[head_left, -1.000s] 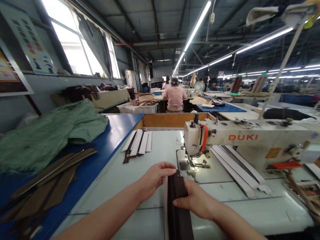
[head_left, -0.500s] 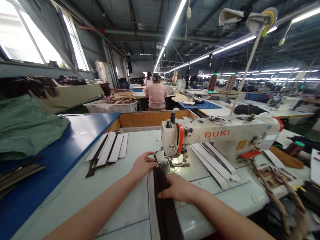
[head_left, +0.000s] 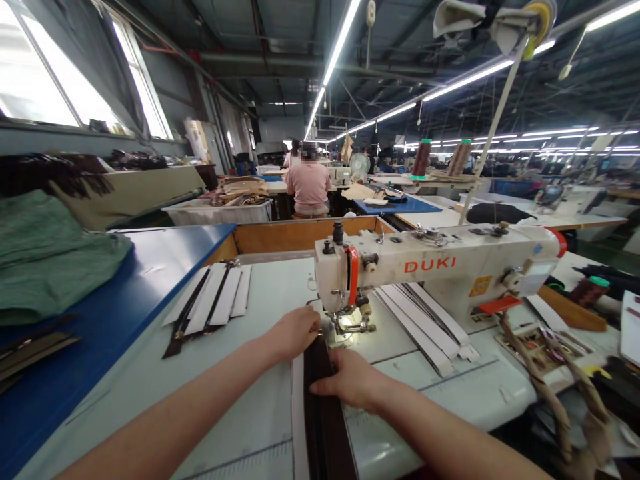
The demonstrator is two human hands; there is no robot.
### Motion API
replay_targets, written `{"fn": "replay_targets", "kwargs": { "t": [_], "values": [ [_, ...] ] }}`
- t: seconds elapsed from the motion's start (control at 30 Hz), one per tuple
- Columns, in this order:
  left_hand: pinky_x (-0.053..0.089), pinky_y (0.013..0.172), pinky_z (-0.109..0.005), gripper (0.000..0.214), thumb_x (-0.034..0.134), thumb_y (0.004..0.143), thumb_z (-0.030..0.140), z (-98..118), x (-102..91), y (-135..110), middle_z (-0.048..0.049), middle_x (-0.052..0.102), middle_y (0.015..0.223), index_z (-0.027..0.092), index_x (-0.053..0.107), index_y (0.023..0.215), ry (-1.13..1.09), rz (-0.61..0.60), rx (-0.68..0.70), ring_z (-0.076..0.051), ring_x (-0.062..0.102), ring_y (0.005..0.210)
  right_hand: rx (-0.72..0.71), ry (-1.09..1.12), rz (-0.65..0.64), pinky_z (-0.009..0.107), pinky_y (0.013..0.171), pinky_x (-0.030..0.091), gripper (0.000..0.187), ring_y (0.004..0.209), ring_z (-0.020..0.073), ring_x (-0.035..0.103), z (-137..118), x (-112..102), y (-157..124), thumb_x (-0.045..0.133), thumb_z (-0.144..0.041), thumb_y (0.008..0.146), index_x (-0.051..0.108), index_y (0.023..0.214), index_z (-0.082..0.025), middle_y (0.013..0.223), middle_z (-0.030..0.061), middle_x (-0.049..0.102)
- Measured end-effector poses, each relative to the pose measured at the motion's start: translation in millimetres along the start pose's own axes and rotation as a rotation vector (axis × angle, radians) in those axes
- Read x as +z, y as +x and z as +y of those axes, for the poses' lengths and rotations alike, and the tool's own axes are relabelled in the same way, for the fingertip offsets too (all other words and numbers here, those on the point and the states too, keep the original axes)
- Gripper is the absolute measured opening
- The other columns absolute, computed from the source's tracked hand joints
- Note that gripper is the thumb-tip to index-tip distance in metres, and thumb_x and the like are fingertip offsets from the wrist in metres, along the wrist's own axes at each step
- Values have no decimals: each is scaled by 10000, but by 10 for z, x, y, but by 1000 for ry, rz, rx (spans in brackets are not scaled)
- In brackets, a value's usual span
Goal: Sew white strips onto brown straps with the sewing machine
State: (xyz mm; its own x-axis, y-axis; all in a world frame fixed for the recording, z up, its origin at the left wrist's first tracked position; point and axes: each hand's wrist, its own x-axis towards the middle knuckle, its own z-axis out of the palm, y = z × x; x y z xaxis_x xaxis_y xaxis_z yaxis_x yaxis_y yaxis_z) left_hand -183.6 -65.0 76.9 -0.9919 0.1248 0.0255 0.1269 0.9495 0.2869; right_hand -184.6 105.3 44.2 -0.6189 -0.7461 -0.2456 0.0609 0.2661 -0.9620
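A long dark brown zipper strip [head_left: 320, 413] with a white strip [head_left: 299, 413] along its left side runs from the table's front edge up to the sewing machine [head_left: 430, 263]. My left hand [head_left: 300, 330] is closed at the strip's far end, left of the presser foot [head_left: 353, 327]; its curled fingers cover what they pinch there. Lower down, my right hand [head_left: 353, 380] grips the strip's right edge, thumb lying on top and the other fingers partly hidden. The machine's lamp lights the needle area.
White-backed strips [head_left: 207, 300] with dark zippers lie at left. More white strips [head_left: 420, 327] lie under the machine arm. A tray of small items [head_left: 540, 347] stands at right, and green cloth [head_left: 60, 253] lies on a blue table [head_left: 165, 253]. A person in pink [head_left: 309, 187] sits ahead.
My left hand has curled its fingers over the zipper strip's far end, hiding the metal pull seen there before. My right hand keeps its grip. The whole view has shifted slightly.
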Motion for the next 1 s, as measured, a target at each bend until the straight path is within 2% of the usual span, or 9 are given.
{"fn": "replay_targets", "kwargs": {
  "t": [0.2,0.37,0.5,0.63,0.7,0.77,0.83,0.9,1.0],
  "values": [
    [474,805,-372,100,593,896,239,19,13,-21,-12,628,874,156,601,842,-40,40,-41,-172,601,825,107,48,26,251,596,460,158,563,112,528,-22,35,3,707,-98,591,650,712,-182,636,-49,596],
    [470,765,-336,84,553,888,219,-76,15,51,-6,641,823,170,595,835,-162,174,-215,-171,617,784,174,15,55,234,507,435,130,492,101,488,-66,54,4,694,-123,627,657,734,-185,610,-51,579],
    [471,747,-340,92,547,851,246,-186,20,143,-19,664,810,167,592,840,-268,279,-371,-183,633,777,204,-84,65,226,476,438,117,494,108,520,-127,78,20,677,-160,681,666,796,-178,661,-32,612],
    [484,730,-326,113,571,736,301,-232,46,173,-24,688,769,194,580,772,-380,309,-395,-205,659,757,185,-302,41,247,476,465,77,496,146,585,-281,22,-51,687,-255,734,655,738,-185,618,-17,629],
    [490,717,-320,132,575,675,329,-241,49,160,-21,688,735,212,568,737,-423,327,-396,-224,670,751,150,-470,61,285,538,496,208,550,192,637,-381,-110,-152,671,-349,773,632,649,-187,584,12,638],
    [494,706,-316,163,575,635,351,-242,42,137,-8,682,703,224,568,736,-459,343,-393,-231,675,737,101,-673,170,337,683,509,267,738,256,684,-463,-342,-286,648,-401,806,634,654,-182,683,77,687],
    [498,697,-312,223,565,622,372,-235,31,114,11,676,683,226,593,788,-491,352,-388,-226,677,712,78,-868,344,390,828,475,212,978,301,646,-501,-652,-433,588,-367,865,656,832,-170,934,153,706],
    [501,691,-313,286,550,619,392,-219,23,101,21,672,668,223,620,840,-508,354,-388,-223,677,687,108,-1023,479,394,858,461,194,1053,293,613,-486,-979,-566,527,-307,903,631,970,-158,1075,187,666],
    [504,696,-317,307,534,610,411,-186,13,101,14,671,652,215,647,817,-504,345,-398,-235,680,692,192,-1222,584,380,847,466,211,1078,293,598,-393,-1347,-702,539,-280,889,610,1022,-131,1122,199,632]
  ]
}}
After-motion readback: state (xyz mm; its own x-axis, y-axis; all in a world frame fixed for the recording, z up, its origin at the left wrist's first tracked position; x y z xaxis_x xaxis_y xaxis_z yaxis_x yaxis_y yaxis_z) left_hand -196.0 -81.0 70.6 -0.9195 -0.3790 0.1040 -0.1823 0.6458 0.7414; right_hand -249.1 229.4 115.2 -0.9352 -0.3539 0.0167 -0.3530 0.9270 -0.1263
